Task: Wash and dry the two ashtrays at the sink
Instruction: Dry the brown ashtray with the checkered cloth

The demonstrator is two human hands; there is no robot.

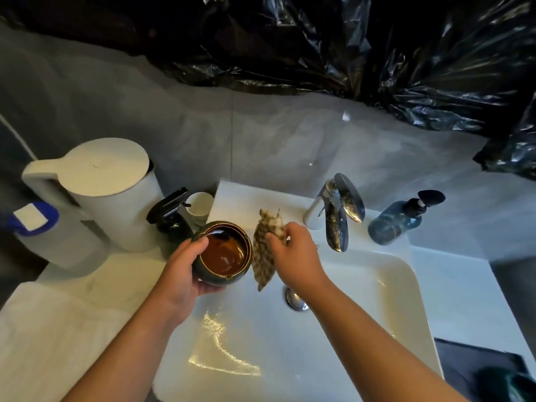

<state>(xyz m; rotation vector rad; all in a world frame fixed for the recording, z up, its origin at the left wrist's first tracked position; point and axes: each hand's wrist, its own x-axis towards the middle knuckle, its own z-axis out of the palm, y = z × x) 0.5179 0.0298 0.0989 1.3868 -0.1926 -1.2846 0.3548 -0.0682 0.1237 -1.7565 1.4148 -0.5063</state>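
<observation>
My left hand (185, 271) cups the dark ashtray (222, 253), brown liquid pooled inside, over the sink's (388, 285) left edge; my right hand (293, 250) pinches a checkered cloth (265, 253) just beside it.

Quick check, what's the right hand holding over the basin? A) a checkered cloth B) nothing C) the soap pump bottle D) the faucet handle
A: the right hand pinches a checkered cloth that hangs beside the ashtray, which the left hand holds above the sink; the faucet and the soap bottle stand untouched.
</observation>
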